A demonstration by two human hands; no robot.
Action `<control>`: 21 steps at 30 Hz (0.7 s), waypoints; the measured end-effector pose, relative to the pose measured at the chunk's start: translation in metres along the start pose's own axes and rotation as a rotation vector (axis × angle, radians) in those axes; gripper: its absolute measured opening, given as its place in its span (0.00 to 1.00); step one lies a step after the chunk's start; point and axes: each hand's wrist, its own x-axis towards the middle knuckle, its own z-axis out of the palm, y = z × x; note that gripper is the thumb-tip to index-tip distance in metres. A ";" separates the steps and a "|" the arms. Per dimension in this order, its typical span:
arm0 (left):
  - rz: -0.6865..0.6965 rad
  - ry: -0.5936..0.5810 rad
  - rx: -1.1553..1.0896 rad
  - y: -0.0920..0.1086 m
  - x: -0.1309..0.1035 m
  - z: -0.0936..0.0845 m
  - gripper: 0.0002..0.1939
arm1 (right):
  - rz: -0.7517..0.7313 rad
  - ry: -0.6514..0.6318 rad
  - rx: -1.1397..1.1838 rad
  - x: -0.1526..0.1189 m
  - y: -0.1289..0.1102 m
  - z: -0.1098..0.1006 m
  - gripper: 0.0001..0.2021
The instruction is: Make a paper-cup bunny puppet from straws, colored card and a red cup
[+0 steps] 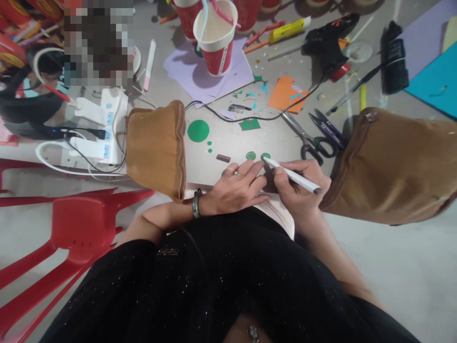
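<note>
A white marker pen [295, 177] is gripped in my right hand [305, 183], its tip touching a small green paper disc [265, 156]. My left hand [243, 186] lies on the table's near edge with fingers spread, the fingertips close to that disc. Just left of it sits another green disc [251, 156] with markings. A dark brown pen cap [223, 158] rests above my left hand. Farther left are a large green circle [198, 131] and a few tiny green dots. A green paper scrap with circles [249, 125] lies beyond.
Scissors [310, 138] lie near a brown pouch [396, 166] on the right; another brown pouch [155, 147] stands left. A black cord [243, 118] crosses the table toward a glue gun [328, 45]. Behind are a paper cup [216, 43], orange paper [287, 93] and a power strip [113, 126].
</note>
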 end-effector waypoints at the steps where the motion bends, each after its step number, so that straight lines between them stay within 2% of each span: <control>1: 0.000 -0.004 0.000 0.000 0.000 0.000 0.21 | 0.001 0.002 0.005 0.000 0.000 0.000 0.10; 9: -0.006 -0.064 -0.019 0.000 -0.003 0.000 0.22 | 0.027 0.016 -0.025 0.000 0.000 0.000 0.13; 21: -0.003 -0.054 -0.001 0.001 -0.001 0.000 0.21 | 0.007 0.014 -0.002 0.000 0.000 0.001 0.11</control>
